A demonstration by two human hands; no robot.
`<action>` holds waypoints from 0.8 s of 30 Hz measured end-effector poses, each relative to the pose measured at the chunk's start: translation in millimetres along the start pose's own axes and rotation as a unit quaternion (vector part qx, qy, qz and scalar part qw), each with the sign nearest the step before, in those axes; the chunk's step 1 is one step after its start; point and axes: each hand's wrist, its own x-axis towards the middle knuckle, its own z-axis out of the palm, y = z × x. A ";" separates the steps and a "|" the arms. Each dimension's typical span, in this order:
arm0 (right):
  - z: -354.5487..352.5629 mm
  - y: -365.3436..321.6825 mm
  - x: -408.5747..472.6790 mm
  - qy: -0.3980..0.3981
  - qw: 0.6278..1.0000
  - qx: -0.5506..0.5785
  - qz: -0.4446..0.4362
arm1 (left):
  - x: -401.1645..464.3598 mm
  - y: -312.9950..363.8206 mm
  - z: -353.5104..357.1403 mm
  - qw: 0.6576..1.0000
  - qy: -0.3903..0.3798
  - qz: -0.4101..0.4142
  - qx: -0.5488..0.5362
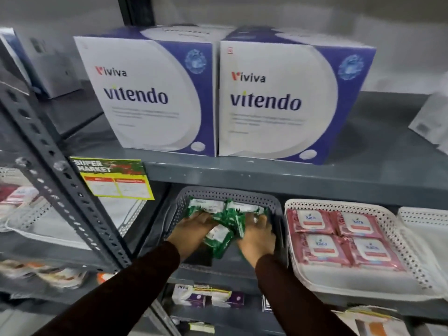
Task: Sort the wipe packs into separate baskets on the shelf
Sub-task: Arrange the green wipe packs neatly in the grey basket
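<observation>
Green wipe packs [221, 229] are lying heaped in the grey basket [228, 194], which is sitting on the middle shelf [266, 175] below two large white-and-purple boxes [150, 93]. Both hands are reaching into that basket from its front edge: the left hand [191, 230] is pressing against the left side of the heap and the right hand [258, 235] against the right, fingers spread and curled around the packs, so both are holding the bundle between them. Whether any pack is fully lifted I cannot tell, as this part is blurring. Just beside the grey basket's right edge, the white basket [339, 203] is holding four pink wipe packs [339, 237] laid flat in two rows. These packs are looking soft, light and glossy, likely sliding over one another, so squeezing a heap from both sides is risking a spill. Gripping by the flat faces near the stiffer label flap should be surer.
</observation>
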 end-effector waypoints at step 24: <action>20.4 17.0 2.2 -0.156 0.966 0.022 -0.206 | -7.6 -1.3 13.8 0.993 -0.025 -0.085 -0.077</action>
